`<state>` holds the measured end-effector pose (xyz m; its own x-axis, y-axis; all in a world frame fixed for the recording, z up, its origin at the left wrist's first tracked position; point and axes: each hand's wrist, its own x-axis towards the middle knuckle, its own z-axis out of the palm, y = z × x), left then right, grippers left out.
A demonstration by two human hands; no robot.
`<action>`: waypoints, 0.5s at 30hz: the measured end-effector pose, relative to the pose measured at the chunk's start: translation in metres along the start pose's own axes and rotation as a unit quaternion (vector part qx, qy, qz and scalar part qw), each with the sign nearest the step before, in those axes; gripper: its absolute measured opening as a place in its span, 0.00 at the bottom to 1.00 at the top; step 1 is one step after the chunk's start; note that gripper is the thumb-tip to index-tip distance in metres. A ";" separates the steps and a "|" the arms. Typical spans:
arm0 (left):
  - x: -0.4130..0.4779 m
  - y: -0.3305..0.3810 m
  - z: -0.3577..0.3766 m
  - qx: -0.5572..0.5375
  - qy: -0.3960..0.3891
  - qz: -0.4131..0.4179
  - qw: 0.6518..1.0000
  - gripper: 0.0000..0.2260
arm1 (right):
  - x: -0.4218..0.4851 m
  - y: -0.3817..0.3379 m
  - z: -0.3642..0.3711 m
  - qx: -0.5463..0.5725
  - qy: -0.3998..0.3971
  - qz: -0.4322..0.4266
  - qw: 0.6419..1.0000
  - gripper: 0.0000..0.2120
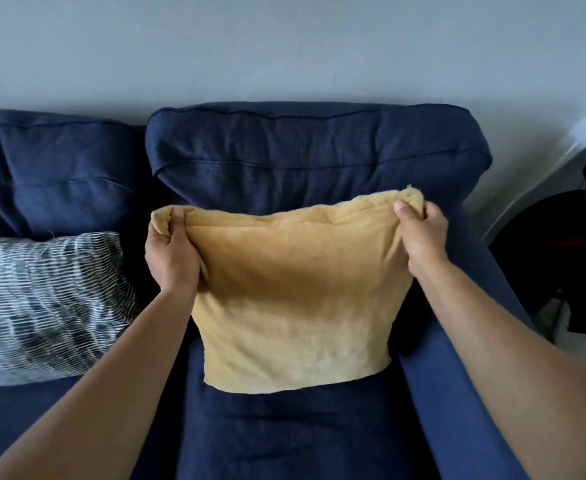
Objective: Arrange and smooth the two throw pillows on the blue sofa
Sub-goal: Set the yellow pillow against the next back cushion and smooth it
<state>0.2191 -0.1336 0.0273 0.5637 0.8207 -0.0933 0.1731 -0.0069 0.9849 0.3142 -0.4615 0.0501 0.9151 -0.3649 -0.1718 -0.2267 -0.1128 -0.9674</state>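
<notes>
From the head camera, the step in hand looks to be setting the yellow pillow (295, 299) in place at the armrest end of the blue sofa (319, 147). The pillow stands on the seat, its lower edge on the seat cushion and its top leaning toward the back cushion, just beside the armrest (464, 358).

The left hand (170, 254) is clenched on the pillow's top left corner, fabric bunched in the fist with the thumb over the edge. The right hand (423, 233) pinches the top right corner, fingers closed on a fold that stands slightly higher than the left one. So the pillow hangs below and between both grips, its face slack and a little creased.

The next move, as I judge it, calls for easing the top back against the sofa's back cushion, letting go of the corners, then stroking the face flat.

The striped pillow (45, 306) lies tilted on the neighbouring seat, left of the yellow one and apart from it, untouched.
</notes>
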 end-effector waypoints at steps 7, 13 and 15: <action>0.009 0.012 -0.003 -0.010 0.020 0.011 1.000 0.09 | 0.013 0.001 0.003 0.013 0.042 -0.007 0.999 0.06; 0.008 0.003 -0.002 -0.016 0.052 -0.014 0.998 0.09 | 0.012 0.013 0.016 0.005 0.023 -0.003 1.000 0.07; 0.008 0.004 -0.002 -0.039 0.054 -0.003 0.998 0.10 | 0.014 0.014 0.013 0.031 0.042 -0.011 0.999 0.05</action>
<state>0.2228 -0.1256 0.0312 0.4725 0.8769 -0.0879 0.1108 0.0398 0.9930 0.3279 -0.4558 0.0315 0.8878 -0.4392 -0.1377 -0.1842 -0.0648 -0.9807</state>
